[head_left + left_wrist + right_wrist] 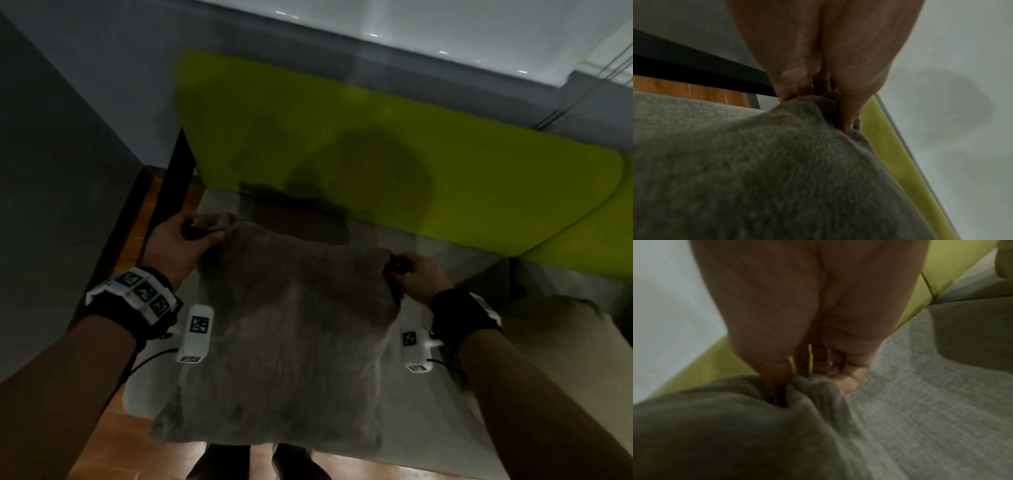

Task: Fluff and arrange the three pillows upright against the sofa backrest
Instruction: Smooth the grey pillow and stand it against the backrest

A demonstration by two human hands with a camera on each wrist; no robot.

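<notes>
A grey fuzzy pillow (287,325) hangs in front of me over the grey sofa seat (431,394), held by its two top corners. My left hand (191,240) grips the top left corner, fingers curled round the bunched fabric (830,100). My right hand (407,270) pinches the top right corner (813,386). The lime-green backrest (394,164) rises behind the pillow. A second pillow, pale green (555,318), lies on the seat at the right, partly hidden by my right wrist. No third pillow shows.
A dark sofa arm or frame (171,185) runs along the left, with wooden floor (102,445) beside and below it. A grey wall (51,154) stands at the left. My feet (260,462) show under the pillow's lower edge.
</notes>
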